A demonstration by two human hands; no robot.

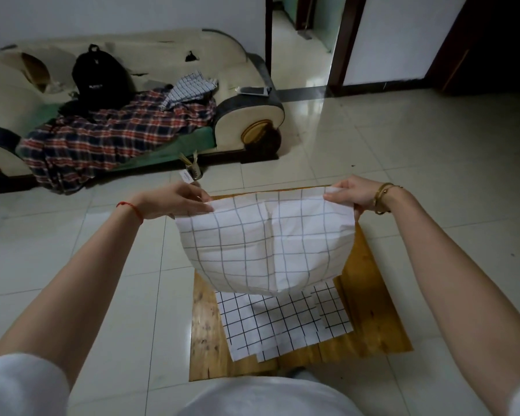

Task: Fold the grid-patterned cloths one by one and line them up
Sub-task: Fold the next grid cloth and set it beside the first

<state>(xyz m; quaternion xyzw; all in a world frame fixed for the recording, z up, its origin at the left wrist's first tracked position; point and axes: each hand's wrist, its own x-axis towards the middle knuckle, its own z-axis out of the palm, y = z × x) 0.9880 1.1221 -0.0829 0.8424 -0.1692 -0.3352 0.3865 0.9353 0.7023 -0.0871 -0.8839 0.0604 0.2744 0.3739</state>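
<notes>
A white cloth with a grey grid [264, 241] hangs in the air above a wooden board [370, 298]. My left hand [180, 199] pinches its top left corner and my right hand [350, 195] pinches its top right corner. The cloth sags toward me and has a crease down its middle. Under it, on the board, lie folded white cloths with a black grid [279, 322], overlapping side by side. More grid-patterned cloth [189, 90] lies crumpled on the sofa at the back.
The board lies on a pale tiled floor [57, 250]. A low sofa [246, 115] at the back left carries a black backpack [101, 75] and a red plaid blanket [114, 136]. A small jar [194, 171] stands on the floor before it. Doorways open at the back right.
</notes>
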